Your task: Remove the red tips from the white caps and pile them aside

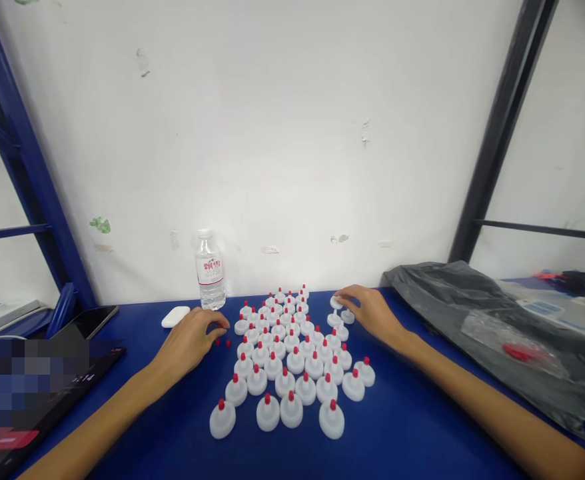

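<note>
Many white round nozzle caps [295, 361] with small red tips stand upright in loose rows on the blue table. At the back right, several white caps without red tips [342, 333] sit in a small group. My right hand [367, 310] has its fingers on the rearmost white cap [336, 302] of that group, in a pinch. To the left of the rows, my left hand [192, 337] rests low with thumb and forefinger curled together. Whatever it may hold is hidden. Two loose red tips [228, 344] lie just below its fingertips.
A water bottle [210, 273] and a white rounded case [175, 317] stand behind my left hand. Phones [85, 322] and a screen lie at the left. A grey plastic bag [452, 307] carries a clear packet with red pieces [525, 352] at the right. The wall closes off the back.
</note>
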### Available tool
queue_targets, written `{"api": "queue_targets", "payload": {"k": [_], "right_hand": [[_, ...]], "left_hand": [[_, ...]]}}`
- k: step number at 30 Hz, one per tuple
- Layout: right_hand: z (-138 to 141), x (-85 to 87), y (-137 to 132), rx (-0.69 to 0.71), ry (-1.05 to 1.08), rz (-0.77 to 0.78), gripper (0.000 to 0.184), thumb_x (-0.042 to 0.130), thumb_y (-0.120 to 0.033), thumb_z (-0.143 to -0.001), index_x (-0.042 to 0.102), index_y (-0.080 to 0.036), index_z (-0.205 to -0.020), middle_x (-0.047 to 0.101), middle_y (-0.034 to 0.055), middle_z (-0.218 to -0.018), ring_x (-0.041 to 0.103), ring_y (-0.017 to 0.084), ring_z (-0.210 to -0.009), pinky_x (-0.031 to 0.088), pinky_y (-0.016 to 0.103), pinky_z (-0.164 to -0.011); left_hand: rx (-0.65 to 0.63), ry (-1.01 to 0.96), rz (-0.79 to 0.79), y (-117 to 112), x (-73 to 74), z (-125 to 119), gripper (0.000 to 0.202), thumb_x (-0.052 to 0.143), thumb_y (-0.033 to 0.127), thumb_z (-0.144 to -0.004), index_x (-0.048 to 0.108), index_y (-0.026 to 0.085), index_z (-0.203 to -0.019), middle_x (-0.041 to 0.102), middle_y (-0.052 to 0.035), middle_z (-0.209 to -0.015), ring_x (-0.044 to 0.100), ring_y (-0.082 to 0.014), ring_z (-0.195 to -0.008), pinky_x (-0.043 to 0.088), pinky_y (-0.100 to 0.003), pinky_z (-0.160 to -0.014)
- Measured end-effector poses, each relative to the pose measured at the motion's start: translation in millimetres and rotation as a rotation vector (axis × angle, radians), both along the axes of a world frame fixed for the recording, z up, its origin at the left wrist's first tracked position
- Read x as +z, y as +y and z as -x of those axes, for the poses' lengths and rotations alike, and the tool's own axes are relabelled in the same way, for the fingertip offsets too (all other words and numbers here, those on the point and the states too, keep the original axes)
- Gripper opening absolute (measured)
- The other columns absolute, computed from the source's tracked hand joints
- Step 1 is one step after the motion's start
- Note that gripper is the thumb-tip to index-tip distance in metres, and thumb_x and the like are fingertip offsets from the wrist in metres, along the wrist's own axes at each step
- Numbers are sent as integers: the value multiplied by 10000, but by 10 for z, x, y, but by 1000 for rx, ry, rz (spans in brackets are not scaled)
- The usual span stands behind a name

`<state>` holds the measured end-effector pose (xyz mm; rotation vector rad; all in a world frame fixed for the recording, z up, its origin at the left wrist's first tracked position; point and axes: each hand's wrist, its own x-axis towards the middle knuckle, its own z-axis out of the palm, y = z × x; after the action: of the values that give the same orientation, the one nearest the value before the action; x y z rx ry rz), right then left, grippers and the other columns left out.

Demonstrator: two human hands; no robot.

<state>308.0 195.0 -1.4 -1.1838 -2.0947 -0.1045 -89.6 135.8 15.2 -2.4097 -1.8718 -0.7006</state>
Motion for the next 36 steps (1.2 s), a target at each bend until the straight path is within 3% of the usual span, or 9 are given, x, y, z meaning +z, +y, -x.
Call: {"api": "queue_targets", "payload": {"k": [12,19,32,36], "right_hand": [[10,-41,11,24,-102,22,253,540,-311,-958,770,-219,-1008,774,71,-1007,713,264,-924,508,398,-886],[23,-40,2,-4,-82,23,317,447,-313,-1004,718,-194,-1118,766,81,-1039,715,256,-954,497,370,-909],[73,4,-65,12,-78,15,299,441,-307,-1005,720,-203,-1026,764,69,-1001,706,250,-931,484,349,-872],[85,16,-78,19,-79,10,302,436,-305,-1009,718,-196,-1020,761,68,-1005,701,243,-927,478,352,-883]], "left_hand": [[-32,13,16,32,-43,9,240,519,334,-871,741,252,-913,764,-56,-989,669,-294,-972,489,-393,-835],[-55,21,37,8,13,-10,250,524,342,-863,757,253,-882,774,-43,-950,680,-282,-919,490,-377,-813],[-37,61,20,-94,128,-103,399,410,418,-946,710,234,-759,744,-48,-794,662,-274,-800,450,-352,-701],[-34,48,2,-108,113,-131,406,391,424,-962,722,215,-854,754,-69,-885,662,-296,-895,481,-391,-786]]}}
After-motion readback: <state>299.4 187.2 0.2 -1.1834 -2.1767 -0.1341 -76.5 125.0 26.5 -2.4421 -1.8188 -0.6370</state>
